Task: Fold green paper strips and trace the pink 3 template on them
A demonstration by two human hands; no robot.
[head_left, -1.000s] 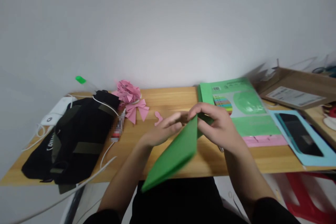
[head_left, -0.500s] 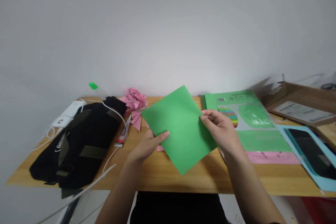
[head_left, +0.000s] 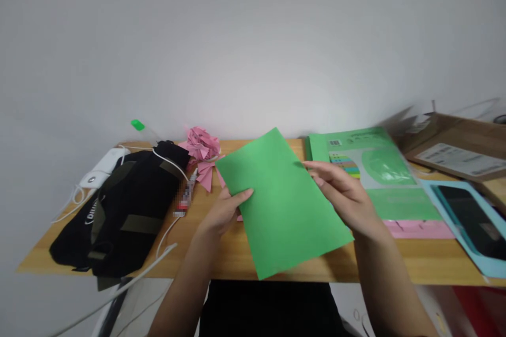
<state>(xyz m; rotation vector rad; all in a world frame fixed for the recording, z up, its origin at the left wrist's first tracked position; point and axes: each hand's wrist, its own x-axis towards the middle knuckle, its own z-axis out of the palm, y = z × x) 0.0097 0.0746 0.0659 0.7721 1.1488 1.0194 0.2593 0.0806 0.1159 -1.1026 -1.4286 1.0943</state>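
A plain green sheet of paper (head_left: pixel 284 205) is held up at a slant above the wooden table, one corner towards the wall. My left hand (head_left: pixel 227 210) grips its left edge, with the thumb flat on the front and the fingers hidden behind. At the upper right edge is my right hand (head_left: pixel 350 197), its fingers stretched out and the fingertips at the paper's rim; thumb and index finger are apart. Whether they press on the sheet is hard to see. Behind the left hand, folded pink paper pieces (head_left: pixel 201 145) lie heaped near the wall.
A black bag (head_left: pixel 146 197), a white device (head_left: pixel 105 168) with a cable, and a tube (head_left: pixel 185 195) lie on the left of the table (head_left: pixel 229 258). To the right are a green paper pack (head_left: pixel 399 202), a phone (head_left: pixel 470 221) on light blue sheets, and a cardboard box (head_left: pixel 462 139).
The green paper has turned and tilted, now showing as a longer shape reaching lower right. My right hand has shifted slightly right and its pinch has loosened. The left hand keeps its hold.
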